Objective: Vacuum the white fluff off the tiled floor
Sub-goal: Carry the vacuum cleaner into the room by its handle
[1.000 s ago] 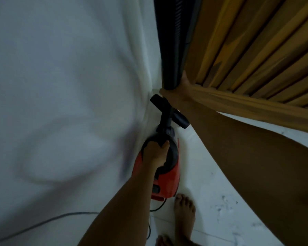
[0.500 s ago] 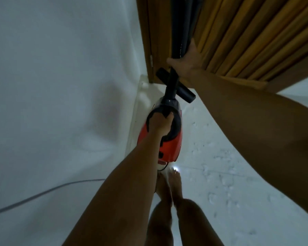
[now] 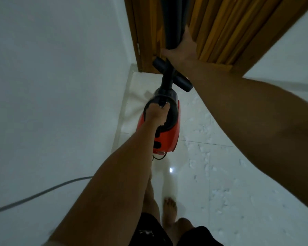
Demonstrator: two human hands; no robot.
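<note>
- The left hand (image 3: 156,113) has its grip closed tight round the black loop handle of the orange vacuum (image 3: 167,137), nose pointing at the wooden door (image 3: 229,29).
- Just beyond the vacuum's nose, the right hand (image 3: 182,50) wraps its grip round the lower end of a thick black tube (image 3: 172,23).
- White fluff (image 3: 208,153) lies scattered on the tiled floor (image 3: 185,183), right of the vacuum and back towards the person.
- The dark dust chamber (image 3: 165,95) sits at the vacuum's front; I cannot tell what is inside.
- A grey cable (image 3: 39,192) trails off left of the vacuum.
</note>
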